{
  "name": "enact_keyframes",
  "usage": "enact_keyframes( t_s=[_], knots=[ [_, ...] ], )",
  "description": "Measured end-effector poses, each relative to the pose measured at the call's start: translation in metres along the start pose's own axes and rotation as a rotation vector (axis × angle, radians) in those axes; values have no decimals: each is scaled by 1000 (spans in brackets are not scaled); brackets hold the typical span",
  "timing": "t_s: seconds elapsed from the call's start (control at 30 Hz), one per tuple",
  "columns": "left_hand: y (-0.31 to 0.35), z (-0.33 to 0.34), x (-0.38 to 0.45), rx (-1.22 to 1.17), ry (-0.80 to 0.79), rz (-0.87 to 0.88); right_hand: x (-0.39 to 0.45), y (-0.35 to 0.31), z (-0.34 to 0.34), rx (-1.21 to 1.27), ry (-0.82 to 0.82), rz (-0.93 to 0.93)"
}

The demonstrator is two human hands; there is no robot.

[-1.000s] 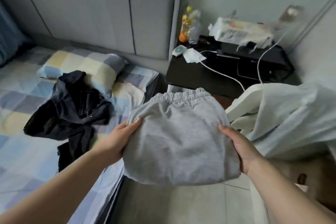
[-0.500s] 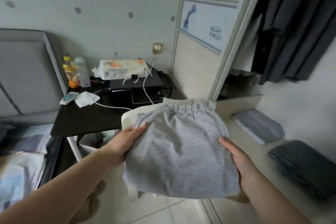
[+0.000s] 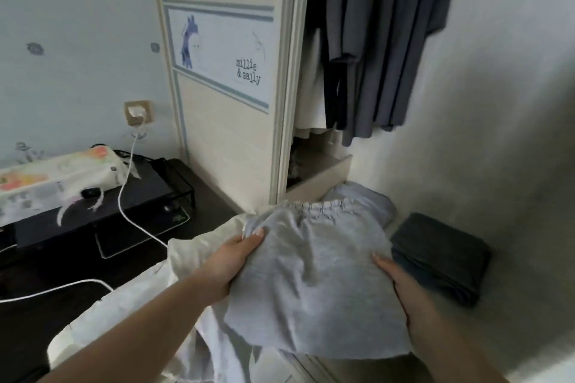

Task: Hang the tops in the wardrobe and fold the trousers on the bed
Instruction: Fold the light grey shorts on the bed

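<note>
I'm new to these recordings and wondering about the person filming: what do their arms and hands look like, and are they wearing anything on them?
Both forearms are bare as far as the view shows: no sleeves, gloves, watch or bracelet. The left hand and right hand show no rings on the parts in view. The fingers of the left hand have longish, pale-tipped nails.

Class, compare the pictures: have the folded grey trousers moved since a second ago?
Yes. The folded grey trousers went from beside the bed towards the open wardrobe.
</note>
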State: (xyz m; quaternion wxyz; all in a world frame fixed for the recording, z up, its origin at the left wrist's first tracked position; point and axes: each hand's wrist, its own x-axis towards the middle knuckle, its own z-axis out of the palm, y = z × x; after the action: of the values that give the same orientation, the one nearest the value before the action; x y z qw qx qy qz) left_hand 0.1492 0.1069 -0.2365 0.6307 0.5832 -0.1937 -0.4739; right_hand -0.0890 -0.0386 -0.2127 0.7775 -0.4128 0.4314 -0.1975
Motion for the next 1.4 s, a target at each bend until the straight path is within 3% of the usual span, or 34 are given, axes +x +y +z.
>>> enact_keyframes(
  t_s=[0.33,0.8,0.93,1.13,1.4],
  knots=[
    [14,27,132,208,-268,-164,47,1,-5,218,244,-55],
    [25,83,239,476,-568,-347,112,-15,-69,255,276,28],
    [20,100,288,502,-565,-386,162,-31,-92,266,280,98],
    [-5,131,386,498,-460,-422,267,-55,-135,381,311,-34],
    [4,196,563,603,-360,-238,449,-128,-209,359,219,-34]
  ],
)
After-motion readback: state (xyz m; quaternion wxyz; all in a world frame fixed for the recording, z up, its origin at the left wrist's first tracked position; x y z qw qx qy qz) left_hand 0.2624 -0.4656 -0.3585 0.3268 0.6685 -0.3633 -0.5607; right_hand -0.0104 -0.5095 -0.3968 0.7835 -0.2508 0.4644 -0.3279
